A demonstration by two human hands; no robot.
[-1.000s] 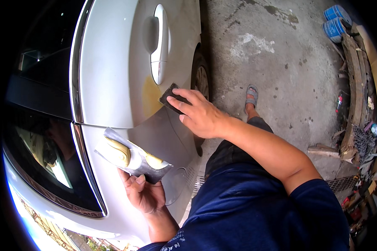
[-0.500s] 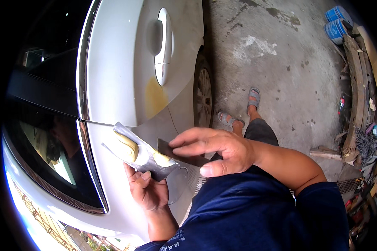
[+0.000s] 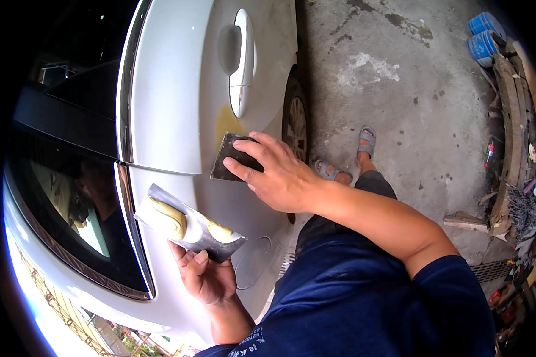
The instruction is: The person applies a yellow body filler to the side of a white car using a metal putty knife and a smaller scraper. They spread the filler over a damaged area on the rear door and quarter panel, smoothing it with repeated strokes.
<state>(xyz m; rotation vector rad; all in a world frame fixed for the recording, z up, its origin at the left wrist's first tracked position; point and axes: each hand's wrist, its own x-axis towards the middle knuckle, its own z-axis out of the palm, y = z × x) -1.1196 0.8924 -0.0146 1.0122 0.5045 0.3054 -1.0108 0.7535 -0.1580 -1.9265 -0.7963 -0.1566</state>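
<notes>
Below and left of the car's door handle (image 3: 240, 62), as the head view shows it, a grey sheet (image 3: 195, 235) has its long axis slanting from upper left down to lower right, with two mounds of pale yellow putty (image 3: 168, 219) on it. Just below the handle, a flat dark spreader (image 3: 223, 160) points its straight bare edge leftward, that edge running slightly aslant; the right hand (image 3: 283, 172) covers its other end, so its long axis cannot be told. Far left of the handle is a dark window (image 3: 86, 208), then bright trim (image 3: 124, 95); directly beneath the handle a tan patch (image 3: 226, 122) shows, the spreader in front of its lower part. Right of the handle come a partly hidden wheel (image 3: 298, 116), grey sandals (image 3: 366, 140) on the concrete floor (image 3: 417, 149) and, farthest, blue cans (image 3: 482, 46). Well below the handle, the left hand (image 3: 208, 276) is clamped on the sheet's lower edge, the sheet above it; nearer the handle, the right hand grips the spreader, which sticks out to its left, and the two hands are apart
</notes>
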